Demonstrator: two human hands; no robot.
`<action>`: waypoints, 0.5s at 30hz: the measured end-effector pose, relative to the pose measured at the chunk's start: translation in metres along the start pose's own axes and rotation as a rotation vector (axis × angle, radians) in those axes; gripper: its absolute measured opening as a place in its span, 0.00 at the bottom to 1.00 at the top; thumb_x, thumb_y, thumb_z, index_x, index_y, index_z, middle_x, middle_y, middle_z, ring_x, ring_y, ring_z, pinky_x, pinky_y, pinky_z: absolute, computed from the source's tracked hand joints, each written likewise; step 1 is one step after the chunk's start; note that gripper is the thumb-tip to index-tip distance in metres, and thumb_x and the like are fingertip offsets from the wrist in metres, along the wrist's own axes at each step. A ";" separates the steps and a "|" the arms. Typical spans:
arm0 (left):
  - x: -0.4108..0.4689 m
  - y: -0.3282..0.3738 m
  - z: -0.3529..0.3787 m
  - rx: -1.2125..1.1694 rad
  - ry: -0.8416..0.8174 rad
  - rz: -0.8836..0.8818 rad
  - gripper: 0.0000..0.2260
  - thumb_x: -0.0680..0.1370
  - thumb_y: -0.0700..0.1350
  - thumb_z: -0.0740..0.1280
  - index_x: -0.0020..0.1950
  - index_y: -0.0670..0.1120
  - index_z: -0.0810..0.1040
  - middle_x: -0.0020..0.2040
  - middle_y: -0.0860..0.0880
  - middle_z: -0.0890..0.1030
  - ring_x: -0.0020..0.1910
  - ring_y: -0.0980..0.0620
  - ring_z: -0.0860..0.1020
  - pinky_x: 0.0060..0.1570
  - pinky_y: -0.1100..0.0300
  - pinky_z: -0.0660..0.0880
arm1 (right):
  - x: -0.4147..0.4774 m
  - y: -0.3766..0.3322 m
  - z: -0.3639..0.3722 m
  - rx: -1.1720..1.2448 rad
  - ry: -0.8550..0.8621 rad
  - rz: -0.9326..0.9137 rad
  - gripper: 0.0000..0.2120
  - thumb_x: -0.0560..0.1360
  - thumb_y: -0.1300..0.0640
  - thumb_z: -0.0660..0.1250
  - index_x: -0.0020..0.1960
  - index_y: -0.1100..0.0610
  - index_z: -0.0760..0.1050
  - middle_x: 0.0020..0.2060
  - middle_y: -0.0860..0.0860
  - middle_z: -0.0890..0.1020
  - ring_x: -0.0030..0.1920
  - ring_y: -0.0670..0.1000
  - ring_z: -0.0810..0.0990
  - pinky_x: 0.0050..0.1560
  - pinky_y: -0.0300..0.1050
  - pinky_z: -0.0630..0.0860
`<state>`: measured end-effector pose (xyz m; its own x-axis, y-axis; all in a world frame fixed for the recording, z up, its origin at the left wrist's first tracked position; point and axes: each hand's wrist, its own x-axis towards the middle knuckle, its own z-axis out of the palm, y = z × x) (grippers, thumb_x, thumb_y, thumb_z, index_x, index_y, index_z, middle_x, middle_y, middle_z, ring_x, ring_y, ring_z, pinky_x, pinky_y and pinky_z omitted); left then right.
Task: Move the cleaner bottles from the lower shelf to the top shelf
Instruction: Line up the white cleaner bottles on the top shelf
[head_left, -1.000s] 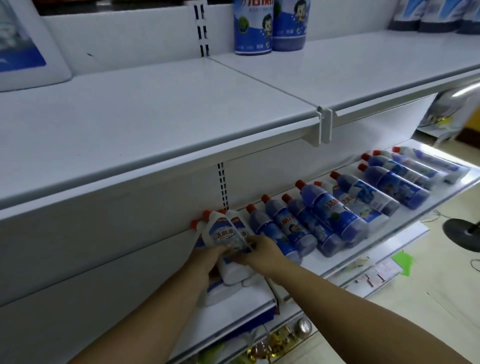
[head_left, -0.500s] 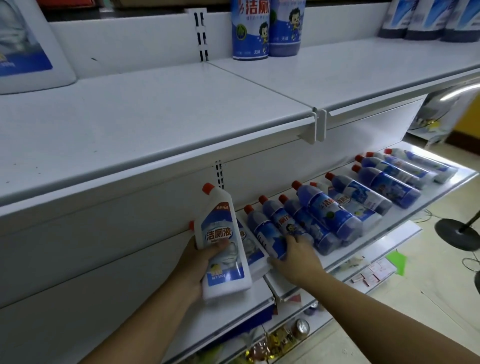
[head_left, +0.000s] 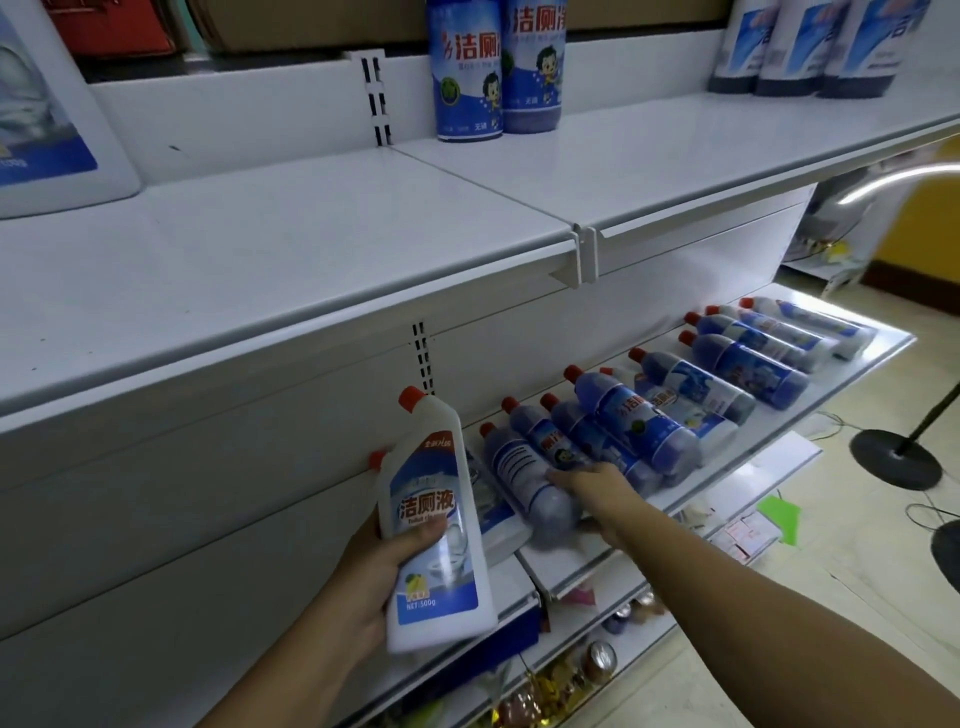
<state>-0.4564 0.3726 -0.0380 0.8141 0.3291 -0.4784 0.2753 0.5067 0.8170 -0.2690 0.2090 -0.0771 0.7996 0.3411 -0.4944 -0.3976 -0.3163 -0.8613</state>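
Note:
My left hand (head_left: 374, 577) grips a white cleaner bottle (head_left: 431, 525) with a red cap and blue label, upright and slightly tilted, in front of the lower shelf (head_left: 779, 431). My right hand (head_left: 597, 493) wraps over a blue cleaner bottle (head_left: 530, 478) that lies on the lower shelf. Several more blue bottles with red caps lie in a row along that shelf to the right (head_left: 727, 364). Another white bottle (head_left: 498, 514) lies partly hidden behind the held one. The top shelf (head_left: 311, 249) is a wide white surface above.
Two upright blue bottles (head_left: 493, 67) stand at the back of the top shelf, more (head_left: 810, 47) at the far right, and a large white container (head_left: 47, 114) at the left. A black floor stand base (head_left: 893, 462) sits on the floor at right. Lower shelves hold small items.
My left hand has lifted the white bottle a little higher off the lower shelf. My right hand has settled onto a blue bottle lying beside it.

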 end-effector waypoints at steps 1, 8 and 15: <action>-0.002 0.001 -0.002 -0.015 -0.004 -0.008 0.24 0.66 0.41 0.72 0.61 0.41 0.76 0.47 0.37 0.84 0.40 0.39 0.84 0.37 0.50 0.82 | -0.011 0.001 -0.008 0.163 -0.091 0.048 0.20 0.73 0.56 0.69 0.61 0.65 0.72 0.48 0.59 0.80 0.47 0.57 0.79 0.47 0.53 0.79; -0.021 0.011 0.005 -0.077 -0.097 -0.056 0.16 0.66 0.41 0.69 0.53 0.41 0.78 0.37 0.39 0.84 0.30 0.43 0.83 0.29 0.52 0.81 | -0.071 0.065 -0.038 1.044 -0.631 0.220 0.31 0.55 0.66 0.82 0.57 0.67 0.78 0.52 0.69 0.80 0.50 0.65 0.81 0.44 0.62 0.80; -0.037 0.012 0.051 -0.015 -0.205 -0.074 0.13 0.63 0.39 0.70 0.47 0.39 0.80 0.38 0.37 0.84 0.30 0.42 0.82 0.29 0.49 0.81 | -0.115 0.043 -0.024 0.891 -0.850 -0.167 0.25 0.74 0.60 0.65 0.68 0.67 0.65 0.63 0.64 0.74 0.63 0.61 0.74 0.66 0.57 0.68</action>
<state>-0.4568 0.3264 0.0060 0.8793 0.1229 -0.4602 0.3315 0.5359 0.7765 -0.3670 0.1352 -0.0548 0.4570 0.8895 -0.0046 -0.7518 0.3834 -0.5365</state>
